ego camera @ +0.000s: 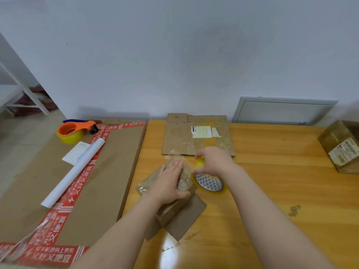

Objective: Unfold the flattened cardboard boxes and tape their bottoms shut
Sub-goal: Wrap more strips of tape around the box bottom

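While left grip point(171, 181) lies flat, pressing box point(174, 208), right grip point(213, 162) clutches tape roll point(208, 183); box sliding on bench point(272, 191) could skew strip.

Left hand point(171, 181) pressing flat, fingers straight, on small brown cardboard box point(174, 208). Right hand point(213, 162) gripping yellowish clear tape roll point(208, 183). Both forearms reaching forward.

Table point(272, 191), wooden.
- Box point(174, 210), small: pressed under the flat left hand point(169, 183).
- Tape roll point(208, 182): gripped by the right hand point(215, 162), held just beside the box.
- Flattened box point(198, 136): laid at the far edge.
- Taped box point(343, 146): placed far right.
- Carton point(108, 171), left: topped by a dispenser point(75, 130) and a paper roll point(73, 171).
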